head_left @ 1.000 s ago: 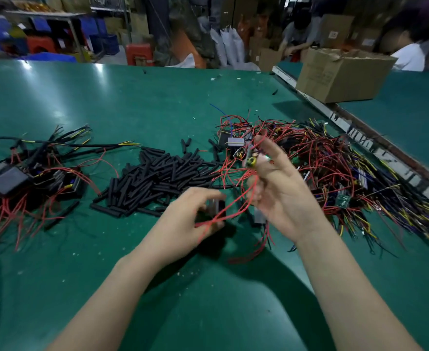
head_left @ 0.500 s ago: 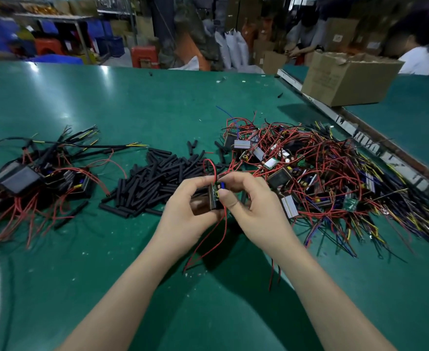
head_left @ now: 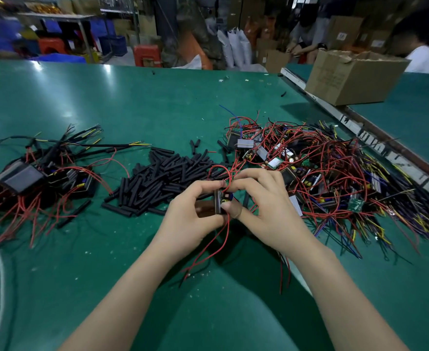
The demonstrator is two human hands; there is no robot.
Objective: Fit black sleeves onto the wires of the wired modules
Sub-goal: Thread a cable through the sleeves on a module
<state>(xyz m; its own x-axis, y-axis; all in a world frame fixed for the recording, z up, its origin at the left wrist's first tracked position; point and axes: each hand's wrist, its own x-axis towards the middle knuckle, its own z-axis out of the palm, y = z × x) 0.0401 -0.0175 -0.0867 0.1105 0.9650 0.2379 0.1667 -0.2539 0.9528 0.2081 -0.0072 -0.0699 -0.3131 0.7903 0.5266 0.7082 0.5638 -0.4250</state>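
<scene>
Head view — both hands [head_left: 229,206] pinch small dark module [head_left: 221,200], red wires [head_left: 216,239] dangling.

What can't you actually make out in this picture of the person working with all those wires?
All in the head view:
- The module: mostly covered by the left hand and right hand, so its wire joints are hidden.
- Whether a black sleeve is already on its red wires: too small to tell.
- The unsleeved pile: tangled, its right part cut off by the frame edge.
- Print on the cardboard box: too blurred to read.
</scene>
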